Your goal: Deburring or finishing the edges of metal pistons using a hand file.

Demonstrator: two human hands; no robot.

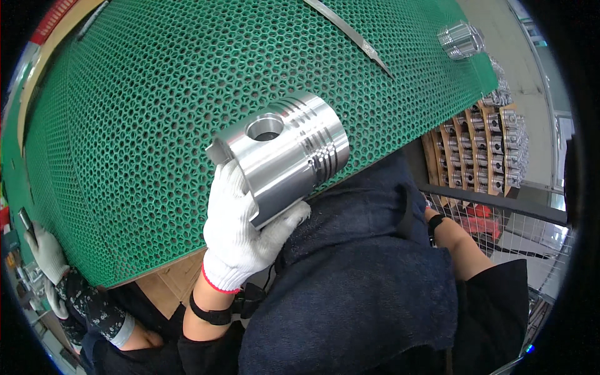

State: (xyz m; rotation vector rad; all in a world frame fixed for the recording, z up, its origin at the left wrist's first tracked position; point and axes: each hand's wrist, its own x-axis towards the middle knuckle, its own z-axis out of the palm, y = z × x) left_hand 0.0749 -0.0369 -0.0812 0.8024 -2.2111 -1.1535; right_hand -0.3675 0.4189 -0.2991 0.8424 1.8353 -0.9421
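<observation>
My left hand (pixel 234 219), in a white knitted glove with a red cuff edge, is closed around the skirt end of a shiny metal piston (pixel 275 165). The fingers reach inside that end, and the thumb lies along its lower side. The piston is tilted over the table's near edge, its ring grooves facing right and its round pin hole facing up. At the right, my right hand (pixel 430 213) hangs low beside the dark blue apron (pixel 356 269). Its fingers are hidden behind the apron, so whatever it holds does not show.
A green honeycomb mat (pixel 156 125) covers the table. On it lie a flat metal file (pixel 350 34) and, at the far right corner, another piston (pixel 459 40). Several pistons (pixel 478 150) stand in rows right of the table, near a wire basket (pixel 481 225). A co-worker's gloved hand (pixel 47 250) is at left.
</observation>
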